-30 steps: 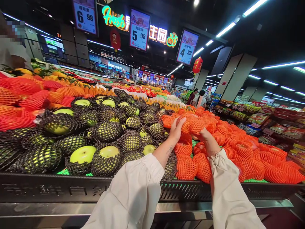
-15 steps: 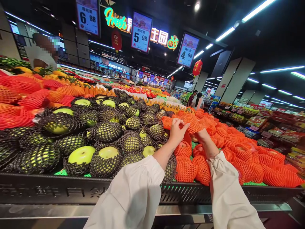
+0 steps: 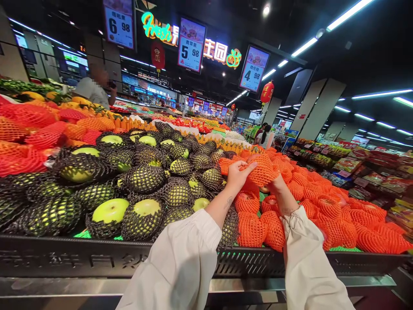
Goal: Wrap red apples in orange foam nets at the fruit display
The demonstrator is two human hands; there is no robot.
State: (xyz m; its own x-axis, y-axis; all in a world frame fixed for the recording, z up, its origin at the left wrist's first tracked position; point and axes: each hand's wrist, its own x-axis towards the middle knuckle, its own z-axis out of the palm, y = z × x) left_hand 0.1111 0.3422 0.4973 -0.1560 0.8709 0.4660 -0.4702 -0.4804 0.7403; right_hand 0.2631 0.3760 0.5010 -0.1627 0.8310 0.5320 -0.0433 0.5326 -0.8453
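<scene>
An apple in an orange foam net (image 3: 262, 170) is held between my two hands above the right side of the display. My left hand (image 3: 238, 175) grips the net's left side, with the thumb lying across its front. My right hand (image 3: 276, 184) supports the apple from the right and below; most of its fingers are hidden behind it. Beneath them lie other orange-netted apples (image 3: 251, 229), a few with red skin peeking out. Green apples in black foam nets (image 3: 144, 177) are piled just left of my hands.
A black slatted crate edge (image 3: 248, 263) and a metal rail (image 3: 106, 285) run along the front. Red-netted fruit (image 3: 45, 133) is heaped at far left. Price screens (image 3: 191, 44) hang overhead. A person (image 3: 95, 88) stands behind the stands; packaged goods (image 3: 351, 163) line the right.
My left thumb has shifted against the net, and the held apple has turned slightly, showing more of its netted front. The person at the back left has moved to the right.
</scene>
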